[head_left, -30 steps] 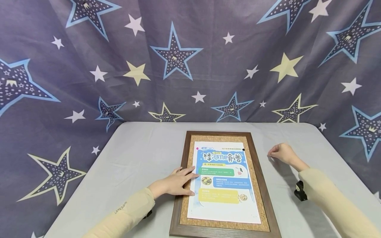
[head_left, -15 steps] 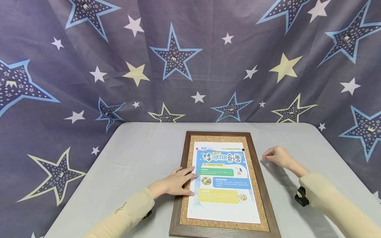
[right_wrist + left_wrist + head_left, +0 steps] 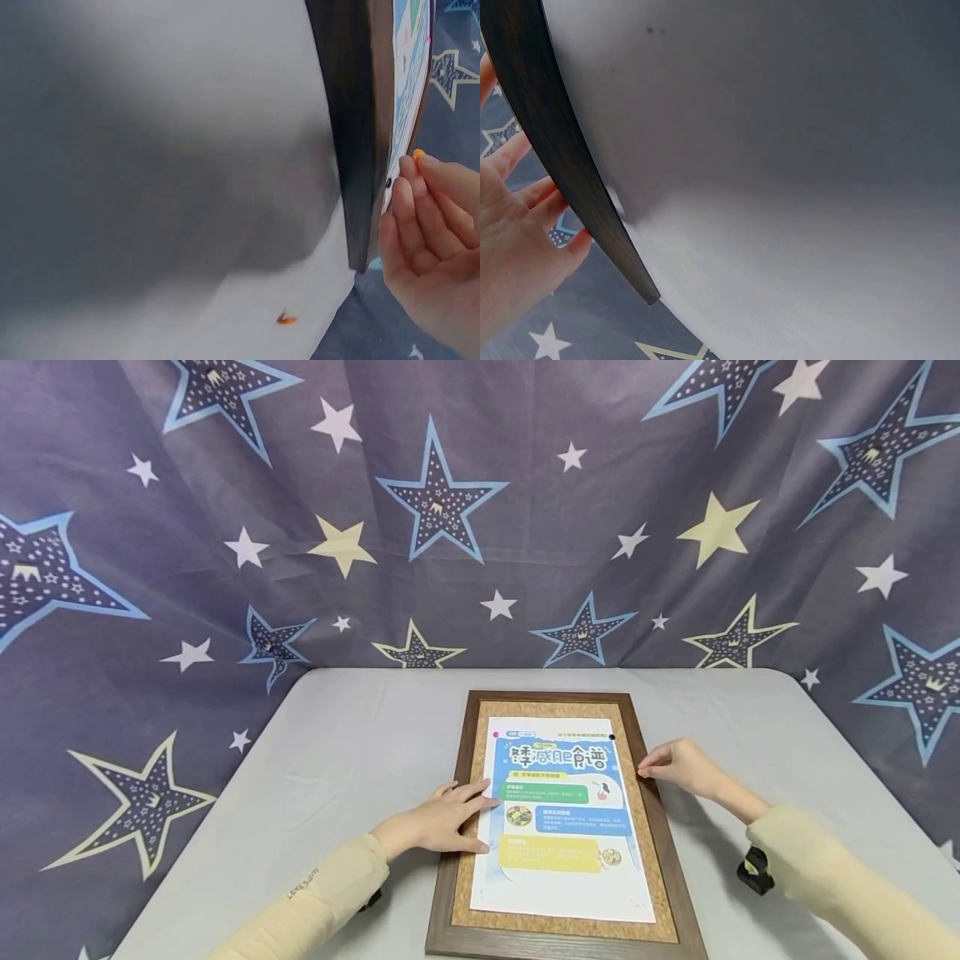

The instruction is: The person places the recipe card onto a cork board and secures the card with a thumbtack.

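Item: one cork board [image 3: 555, 925] in a brown wooden frame [image 3: 566, 943], lying flat on the grey counter [image 3: 352, 743]. Item: one printed poster [image 3: 558, 822], flat on the board's cork. Item: one pink pin [image 3: 496, 735], at the board's upper left, in the poster's corner. Item: one black pin [image 3: 612, 737], at the board's upper right, in the opposite corner.

Item: my left hand [image 3: 442, 822], across the board's left side, fingers spread and fairly straight, tips resting on the poster's edge, gripping nothing. Item: my right hand [image 3: 682, 768], at the board's right side; thumb and forefinger were closed together, pinching a small orange pin [image 3: 418, 154]. Whether that hand touched the board, I could not tell.

Item: one orange scrap [image 3: 286, 319], on the counter, apart from the board. Item: one dark curtain [image 3: 480, 581] printed with stars, upright beyond the board.
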The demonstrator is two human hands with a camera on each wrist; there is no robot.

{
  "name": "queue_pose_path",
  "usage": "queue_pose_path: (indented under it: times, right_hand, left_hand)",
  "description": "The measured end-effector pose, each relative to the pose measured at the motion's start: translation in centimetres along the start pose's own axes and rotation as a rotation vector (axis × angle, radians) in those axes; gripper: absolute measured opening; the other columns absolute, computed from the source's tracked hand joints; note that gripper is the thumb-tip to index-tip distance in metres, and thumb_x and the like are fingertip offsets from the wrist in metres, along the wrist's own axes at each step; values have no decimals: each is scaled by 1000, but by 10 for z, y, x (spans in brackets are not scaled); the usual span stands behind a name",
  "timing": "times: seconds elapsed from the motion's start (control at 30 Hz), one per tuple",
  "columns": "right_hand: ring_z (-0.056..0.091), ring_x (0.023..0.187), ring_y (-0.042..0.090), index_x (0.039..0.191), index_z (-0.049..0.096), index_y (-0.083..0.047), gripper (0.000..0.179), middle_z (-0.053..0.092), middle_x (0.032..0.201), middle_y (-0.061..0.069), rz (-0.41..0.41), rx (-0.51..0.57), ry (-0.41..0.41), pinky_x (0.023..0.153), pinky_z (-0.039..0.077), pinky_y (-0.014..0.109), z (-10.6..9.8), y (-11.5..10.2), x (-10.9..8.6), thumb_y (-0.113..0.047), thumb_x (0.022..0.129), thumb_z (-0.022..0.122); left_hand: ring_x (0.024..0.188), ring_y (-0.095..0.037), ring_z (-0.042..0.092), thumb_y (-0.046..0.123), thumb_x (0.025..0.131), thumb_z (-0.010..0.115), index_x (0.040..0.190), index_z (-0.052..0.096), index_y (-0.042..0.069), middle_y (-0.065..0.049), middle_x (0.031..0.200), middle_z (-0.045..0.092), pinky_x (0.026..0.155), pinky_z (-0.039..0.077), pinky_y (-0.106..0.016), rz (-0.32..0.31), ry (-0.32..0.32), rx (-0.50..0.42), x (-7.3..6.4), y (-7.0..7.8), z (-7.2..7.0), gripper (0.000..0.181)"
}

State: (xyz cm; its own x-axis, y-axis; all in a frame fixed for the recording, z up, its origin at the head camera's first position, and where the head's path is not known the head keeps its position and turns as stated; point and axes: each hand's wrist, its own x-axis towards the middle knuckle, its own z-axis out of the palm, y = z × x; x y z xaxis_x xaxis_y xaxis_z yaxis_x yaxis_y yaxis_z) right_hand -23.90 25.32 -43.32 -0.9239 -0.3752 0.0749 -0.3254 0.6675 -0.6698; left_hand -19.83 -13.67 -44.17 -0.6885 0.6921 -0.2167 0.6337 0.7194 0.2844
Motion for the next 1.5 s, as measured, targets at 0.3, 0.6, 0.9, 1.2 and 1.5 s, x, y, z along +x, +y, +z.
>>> queue_pose_path:
  times: [0.3, 0.6, 0.9, 1.2, 1.5]
  right_hand:
    - [59, 68, 9, 80, 69, 0, 11, 67, 77, 6, -38, 38, -50, 59, 46, 21, 14, -18, -1, -9, 79, 65]
    - [56, 67, 6, 80, 70, -1, 8, 68, 79, 7, -79, 79, -107, 55, 43, 19, 31, -37, -3, -8, 78, 65]
    - [64, 71, 20, 83, 69, 2, 15, 68, 78, 9, -13, 269, -208, 62, 49, 22, 45, -62, -7, -12, 79, 66]
    - [64, 72, 24, 83, 68, 3, 15, 68, 78, 11, 11, 361, -266, 66, 51, 27, 62, -83, -9, -12, 79, 65]
    - [63, 65, 21, 80, 70, -1, 12, 68, 72, 8, 16, 353, -302, 54, 45, 20, 83, -98, -6, -12, 75, 69]
  left_hand:
    - [133, -23, 18, 53, 82, 51, 137, 34, 22, -8, 147, 15, 104, 11, -49, 6, 3, 6, 1, -1, 1, 65]
    - [133, -23, 18, 51, 84, 50, 137, 35, 22, -8, 147, 15, 105, 10, -48, 11, -3, -4, 1, -2, 0, 62]
    - [132, -23, 20, 48, 85, 50, 136, 37, 22, -8, 147, 16, 105, 12, -47, 23, 5, 10, 2, -4, -1, 59]
    - [132, -23, 20, 46, 86, 51, 135, 38, 21, -8, 146, 18, 104, 12, -48, 33, 9, 3, 2, -5, -4, 57]
    - [132, -25, 20, 42, 86, 52, 135, 39, 20, -10, 146, 19, 104, 12, -50, 53, 7, -37, 1, -8, -5, 55]
